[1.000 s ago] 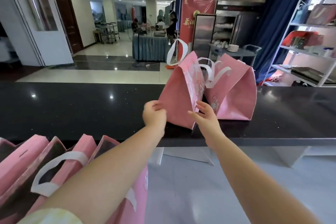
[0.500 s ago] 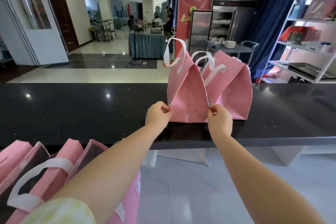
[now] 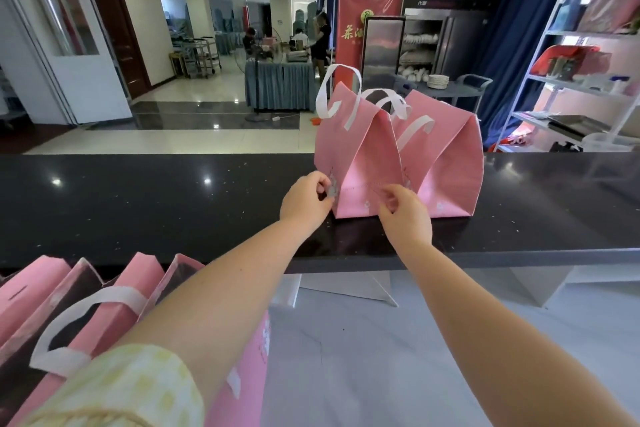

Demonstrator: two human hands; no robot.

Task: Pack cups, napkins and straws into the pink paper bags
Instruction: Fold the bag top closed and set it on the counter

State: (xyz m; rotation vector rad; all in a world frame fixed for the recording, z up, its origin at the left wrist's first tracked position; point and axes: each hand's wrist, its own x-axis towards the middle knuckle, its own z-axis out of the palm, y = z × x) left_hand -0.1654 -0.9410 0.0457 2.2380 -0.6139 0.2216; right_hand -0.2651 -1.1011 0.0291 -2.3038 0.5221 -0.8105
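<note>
A: Where's the bag?

B: Front pink bag (image 3: 360,156) stands upright on the black counter (image 3: 138,204), centre of frame, slightly right. Narrow gusset side faces the camera. Top is pinched together, white handles (image 3: 337,94) sticking up.

A: Hands?

B: Both are on its base. Left hand (image 3: 304,203) pinches the lower left corner, thumb and fingers clamped on the edge. Right hand (image 3: 405,215) is at the lower right corner, fingers curled in and gripping the fold there.

A: Bag lifted?

B: No, the bottom edge sits flat on the counter.

A: Other bags?

B: Second pink bag (image 3: 450,163) is just behind and to the right of the front one, touching it, also upright on the counter. A row of pink bags (image 3: 114,305) is at lower left of frame, below the counter's near edge, mouths open, partly covered by the left forearm and a yellow sleeve (image 3: 131,388).

A: Contents?

B: Can't tell. No view inside the two counter bags, and the open ones at lower left are dark inside.

A: Background?

B: White shelf rack (image 3: 571,62) at upper right.
</note>
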